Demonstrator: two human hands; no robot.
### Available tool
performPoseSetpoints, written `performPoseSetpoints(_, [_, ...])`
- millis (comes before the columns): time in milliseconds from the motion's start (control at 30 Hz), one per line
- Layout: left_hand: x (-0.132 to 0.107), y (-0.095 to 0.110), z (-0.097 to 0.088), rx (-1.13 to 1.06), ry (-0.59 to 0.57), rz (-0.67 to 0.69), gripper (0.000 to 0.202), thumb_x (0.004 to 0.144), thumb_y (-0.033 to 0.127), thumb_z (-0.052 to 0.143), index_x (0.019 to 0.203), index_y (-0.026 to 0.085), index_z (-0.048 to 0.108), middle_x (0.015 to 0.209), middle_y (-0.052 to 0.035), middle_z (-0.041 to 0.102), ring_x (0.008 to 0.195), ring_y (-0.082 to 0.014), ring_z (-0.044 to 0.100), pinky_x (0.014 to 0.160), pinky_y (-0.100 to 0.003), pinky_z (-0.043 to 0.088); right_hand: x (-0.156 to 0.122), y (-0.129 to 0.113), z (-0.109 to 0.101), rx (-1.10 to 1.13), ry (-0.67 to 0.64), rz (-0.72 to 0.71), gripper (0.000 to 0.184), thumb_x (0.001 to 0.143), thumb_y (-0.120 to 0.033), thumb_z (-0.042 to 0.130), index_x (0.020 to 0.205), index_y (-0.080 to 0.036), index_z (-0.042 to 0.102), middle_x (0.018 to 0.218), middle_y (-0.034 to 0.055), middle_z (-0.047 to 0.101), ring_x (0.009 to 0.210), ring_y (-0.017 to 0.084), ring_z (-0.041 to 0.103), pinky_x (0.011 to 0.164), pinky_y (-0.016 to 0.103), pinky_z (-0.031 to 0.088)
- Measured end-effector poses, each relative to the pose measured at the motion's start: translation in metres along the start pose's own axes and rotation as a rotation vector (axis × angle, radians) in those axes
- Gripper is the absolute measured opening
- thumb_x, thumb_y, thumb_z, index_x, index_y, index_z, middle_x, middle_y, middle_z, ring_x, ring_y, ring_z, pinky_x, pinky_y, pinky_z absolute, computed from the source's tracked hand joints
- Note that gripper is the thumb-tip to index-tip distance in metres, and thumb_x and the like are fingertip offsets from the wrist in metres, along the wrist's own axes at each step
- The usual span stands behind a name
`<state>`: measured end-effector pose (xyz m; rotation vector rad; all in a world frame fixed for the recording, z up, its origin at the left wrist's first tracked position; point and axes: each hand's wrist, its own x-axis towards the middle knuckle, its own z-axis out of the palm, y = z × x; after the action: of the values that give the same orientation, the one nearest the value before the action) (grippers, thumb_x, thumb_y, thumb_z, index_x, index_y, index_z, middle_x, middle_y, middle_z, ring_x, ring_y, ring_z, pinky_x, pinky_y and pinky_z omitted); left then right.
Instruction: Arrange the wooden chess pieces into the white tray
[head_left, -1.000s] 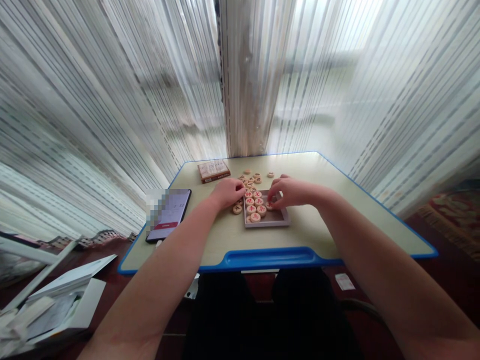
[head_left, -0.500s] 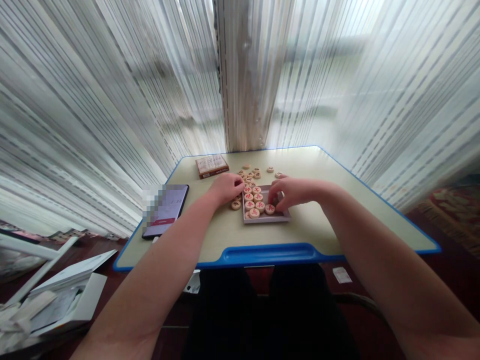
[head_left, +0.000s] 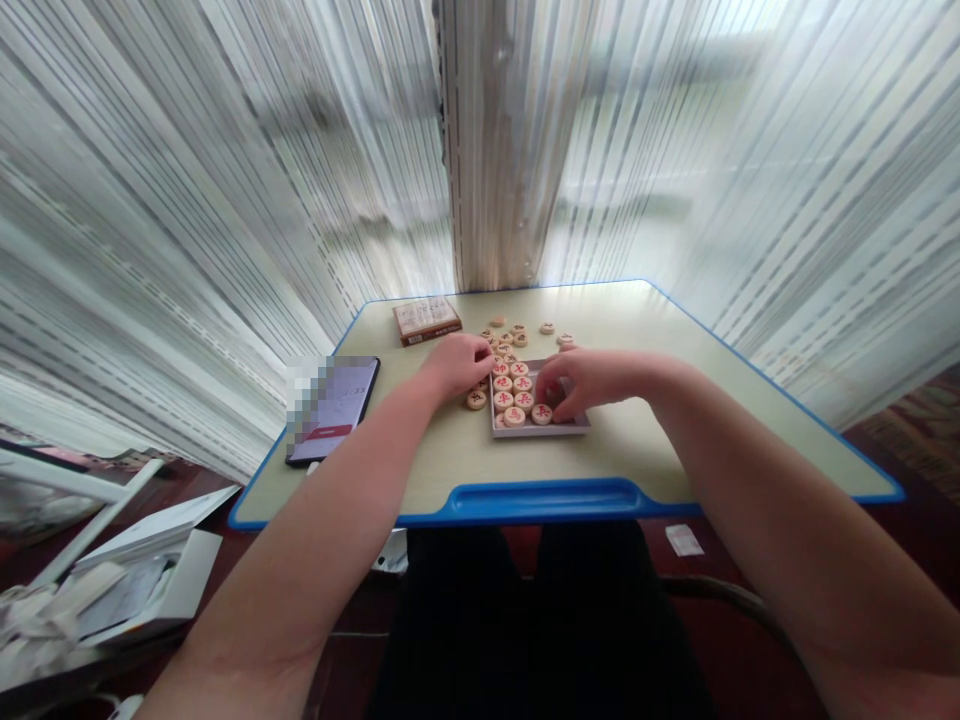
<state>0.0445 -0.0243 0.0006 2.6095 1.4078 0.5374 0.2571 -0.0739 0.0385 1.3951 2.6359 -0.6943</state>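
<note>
A small grey tray [head_left: 574, 426] lies on the beige table [head_left: 660, 440] and holds several round wooden chess pieces with red marks [head_left: 513, 399]. My right hand [head_left: 581, 378] rests over the tray's right part, fingers curled down onto a piece at the tray's front. My left hand [head_left: 457, 362] sits at the tray's left edge, fingers bent, touching loose pieces beside the tray. More loose pieces [head_left: 517, 330] lie scattered behind the tray.
A brown box lid [head_left: 426, 319] lies at the table's back left. A phone [head_left: 334, 407] lies at the left edge. The table has a blue rim with a front groove [head_left: 540, 497]. Sheer curtains hang behind. A white box with papers [head_left: 127, 585] is on the floor at left.
My right hand has slid a little toward the tray's front with a piece under its fingers. The left hand stays by the tray's left edge. The camera has tilted slightly.
</note>
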Motion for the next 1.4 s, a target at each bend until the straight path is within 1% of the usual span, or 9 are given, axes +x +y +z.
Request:
performPoseSetpoints(200, [0.0,0.0,0.0,0.003,0.003,0.011,0.028,0.078,0.031,0.049,0.081,0.014,0.071,0.084,-0.0067,0.07,0.075,-0.0165,0.06,0.072,-0.027,0.045,0.001,0.0,0.0,0.008,-0.011,-0.017,0.027,0.062,-0.031,0.068,0.087,-0.023,0.071,0.079,-0.0005,0.067,0.068,0.014,0.057,0.059,0.024,0.041])
performPoseSetpoints(400, [0.0,0.001,-0.001,0.005,-0.001,0.014,0.028,0.078,0.031,0.049,0.082,0.014,0.071,0.085,-0.007,0.07,0.076,-0.017,0.06,0.072,-0.027,0.045,0.001,0.001,0.001,0.068,-0.028,-0.043,0.025,0.064,-0.034,0.067,0.087,-0.026,0.074,0.079,-0.0008,0.067,0.068,0.015,0.057,0.062,0.026,0.042])
performPoseSetpoints(533, [0.001,0.0,0.0,0.018,-0.001,0.015,0.028,0.078,0.03,0.05,0.083,0.013,0.071,0.083,-0.0068,0.07,0.074,-0.0165,0.059,0.071,-0.026,0.044,0.002,0.0,0.002,0.033,-0.011,-0.059,0.025,0.065,-0.036,0.067,0.086,-0.025,0.074,0.081,-0.0002,0.067,0.07,0.015,0.057,0.064,0.026,0.041])
performPoseSetpoints(733, [0.001,-0.001,0.002,0.004,0.011,0.015,0.027,0.078,0.031,0.051,0.082,0.014,0.072,0.083,-0.0069,0.07,0.074,-0.0171,0.06,0.071,-0.027,0.044,0.006,-0.001,0.004,-0.014,0.026,-0.039,0.026,0.065,-0.039,0.068,0.084,-0.022,0.072,0.078,0.0005,0.065,0.066,0.014,0.054,0.06,0.025,0.039])
performPoseSetpoints(867, [0.001,0.001,0.0,0.001,0.003,0.012,0.027,0.078,0.029,0.05,0.084,0.014,0.072,0.085,-0.0069,0.07,0.076,-0.0172,0.06,0.072,-0.027,0.044,0.006,-0.003,0.006,-0.05,0.046,-0.025,0.025,0.064,-0.039,0.069,0.082,-0.022,0.072,0.076,0.0006,0.065,0.068,0.015,0.054,0.06,0.025,0.037])
performPoseSetpoints(1033, [-0.001,0.006,-0.003,0.0,-0.014,-0.015,0.026,0.078,0.03,0.051,0.083,0.014,0.071,0.084,-0.0063,0.07,0.075,-0.0165,0.059,0.072,-0.026,0.044,0.006,-0.005,0.007,-0.093,0.06,-0.001,0.024,0.064,-0.042,0.068,0.076,-0.022,0.07,0.073,0.001,0.063,0.067,0.015,0.052,0.059,0.026,0.035])
performPoseSetpoints(1167, [-0.001,0.006,-0.004,0.003,-0.012,-0.005,0.027,0.078,0.029,0.05,0.082,0.013,0.071,0.084,-0.0065,0.07,0.075,-0.0165,0.059,0.072,-0.026,0.043,0.006,-0.006,0.007,-0.11,0.051,0.0,0.023,0.064,-0.043,0.067,0.074,-0.022,0.068,0.07,0.0009,0.06,0.065,0.015,0.05,0.058,0.026,0.033])
performPoseSetpoints(1400, [0.001,0.002,-0.001,0.017,0.001,0.028,0.028,0.078,0.031,0.048,0.078,0.014,0.07,0.078,-0.0061,0.069,0.071,-0.0168,0.058,0.068,-0.027,0.043,0.003,-0.015,0.003,-0.152,0.122,-0.021,0.027,0.063,-0.045,0.069,0.07,-0.019,0.063,0.067,0.0012,0.055,0.07,0.016,0.049,0.06,0.026,0.031])
